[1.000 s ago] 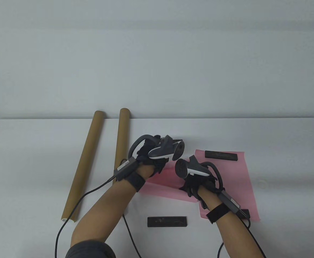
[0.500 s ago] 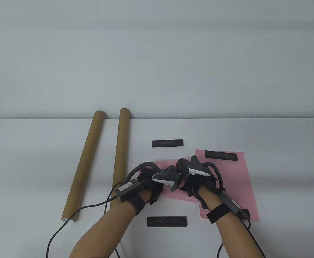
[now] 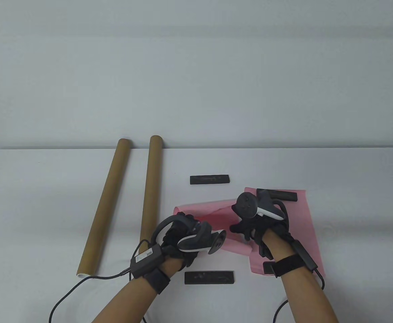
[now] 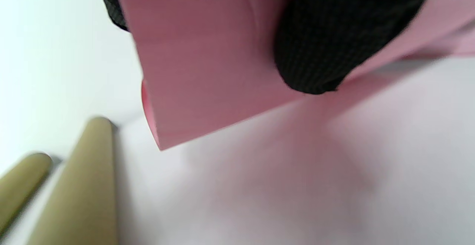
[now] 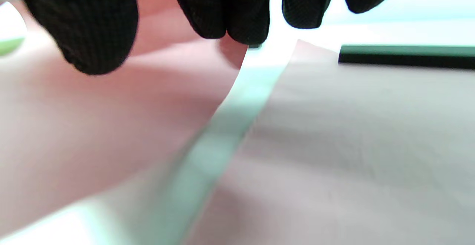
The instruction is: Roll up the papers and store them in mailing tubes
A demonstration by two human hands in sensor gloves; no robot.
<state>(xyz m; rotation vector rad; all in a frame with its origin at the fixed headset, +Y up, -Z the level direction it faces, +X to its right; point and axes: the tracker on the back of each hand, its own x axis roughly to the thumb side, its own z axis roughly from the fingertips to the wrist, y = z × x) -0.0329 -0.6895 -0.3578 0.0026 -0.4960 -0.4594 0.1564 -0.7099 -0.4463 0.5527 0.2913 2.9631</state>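
Observation:
A pink paper sheet point(image 3: 300, 218) lies right of centre on the white table, its left part lifted and curling. My left hand point(image 3: 183, 240) grips the sheet's left end; in the left wrist view a gloved finger point(image 4: 315, 48) presses on the raised pink paper point(image 4: 207, 63). My right hand point(image 3: 245, 230) holds the curled middle of the sheet, with the thumb point(image 5: 92, 26) in front of the pink paper point(image 5: 111, 126) and the other fingers behind its edge. Two brown mailing tubes point(image 3: 110, 202) point(image 3: 151, 188) lie side by side at the left, untouched.
Black bar weights lie around the sheet: one bar point(image 3: 209, 179) behind it, another bar point(image 3: 283, 195) on its far right corner, a third bar point(image 3: 209, 278) at the front, and a further one under my right wrist. Glove cables trail off the near edge.
My left hand left a black bar on the table behind the sheet, drew back toward me and took the paper's left end. The right hand shifted slightly right, and the sheet's left part rose.

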